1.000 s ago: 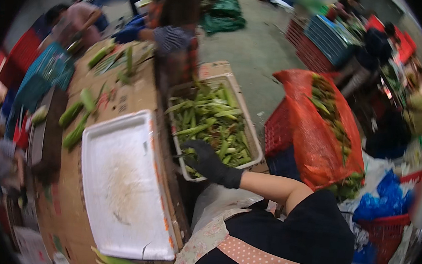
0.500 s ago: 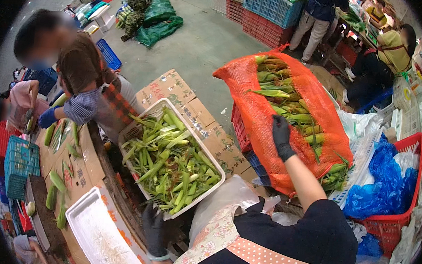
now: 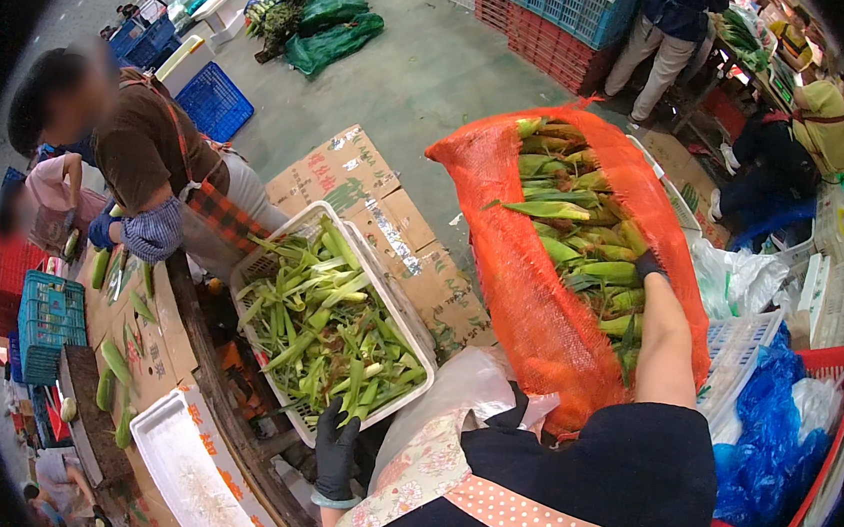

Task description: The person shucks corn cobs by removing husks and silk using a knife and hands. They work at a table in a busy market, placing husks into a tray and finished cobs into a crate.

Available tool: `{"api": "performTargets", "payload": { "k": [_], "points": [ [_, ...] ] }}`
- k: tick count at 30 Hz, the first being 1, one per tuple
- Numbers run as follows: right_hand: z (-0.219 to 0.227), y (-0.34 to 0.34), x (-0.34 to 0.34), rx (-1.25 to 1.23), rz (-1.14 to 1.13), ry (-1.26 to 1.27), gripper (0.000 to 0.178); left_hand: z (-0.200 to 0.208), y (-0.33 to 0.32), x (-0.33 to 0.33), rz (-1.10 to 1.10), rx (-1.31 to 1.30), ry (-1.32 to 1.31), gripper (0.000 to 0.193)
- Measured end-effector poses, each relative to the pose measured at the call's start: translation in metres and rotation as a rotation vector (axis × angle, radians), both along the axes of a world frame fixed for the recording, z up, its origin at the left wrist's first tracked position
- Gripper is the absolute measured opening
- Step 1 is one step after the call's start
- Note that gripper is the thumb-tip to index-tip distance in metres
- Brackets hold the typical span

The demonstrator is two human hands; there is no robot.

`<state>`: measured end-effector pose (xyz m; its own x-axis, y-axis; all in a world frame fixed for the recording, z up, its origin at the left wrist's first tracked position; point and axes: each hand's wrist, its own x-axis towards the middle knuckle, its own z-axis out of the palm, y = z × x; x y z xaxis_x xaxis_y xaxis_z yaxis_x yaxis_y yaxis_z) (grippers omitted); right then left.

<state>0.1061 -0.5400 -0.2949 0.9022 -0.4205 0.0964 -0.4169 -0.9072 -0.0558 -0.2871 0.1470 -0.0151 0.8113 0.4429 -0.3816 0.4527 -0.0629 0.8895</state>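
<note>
My right hand [image 3: 651, 266], in a dark glove, reaches in at the right side of the opening of an orange mesh sack [image 3: 488, 259]. It touches the ears of corn in their green husks [image 3: 572, 211], and its fingers are mostly hidden among them. My left hand [image 3: 335, 457], gloved too, is raised at the near corner of a white plastic crate [image 3: 418, 389]. Its fingers are apart, with nothing seen in them. Loose green corn husks and silk [image 3: 326, 325] fill that crate.
To the left, a co-worker [image 3: 151, 149] in a checked apron stands at a cardboard-covered table [image 3: 164, 341] with several ears of corn. A white tray [image 3: 203, 475] lies nearer me. At the right, a red basket [image 3: 817, 449] holds blue plastic bags [image 3: 768, 434].
My right hand has moved right and farther into the sack's opening. My left hand has risen slightly and shifted right along the crate's near corner. The view has shifted a little.
</note>
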Motion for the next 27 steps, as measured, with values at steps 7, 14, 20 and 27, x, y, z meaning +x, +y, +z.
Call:
{"api": "performTargets", "payload": {
  "k": [7,14,20,27],
  "points": [
    [0.079,0.106,-0.035,0.383,-0.011,0.255,0.036,-0.008,-0.036,0.017,0.169,-0.437,0.020,0.045],
    [0.181,0.228,-0.062,0.186,0.566,-0.146,0.025,0.007,-0.036,0.053,-0.153,-0.019,0.077,0.045],
    [0.195,0.317,-0.027,0.102,0.970,0.218,0.039,0.002,-0.039,0.068,-0.260,0.147,0.023,0.045],
    [0.099,0.328,0.062,0.985,0.971,0.579,0.064,-0.007,-0.041,0.046,-0.167,0.113,0.054,0.050]
  ]
}}
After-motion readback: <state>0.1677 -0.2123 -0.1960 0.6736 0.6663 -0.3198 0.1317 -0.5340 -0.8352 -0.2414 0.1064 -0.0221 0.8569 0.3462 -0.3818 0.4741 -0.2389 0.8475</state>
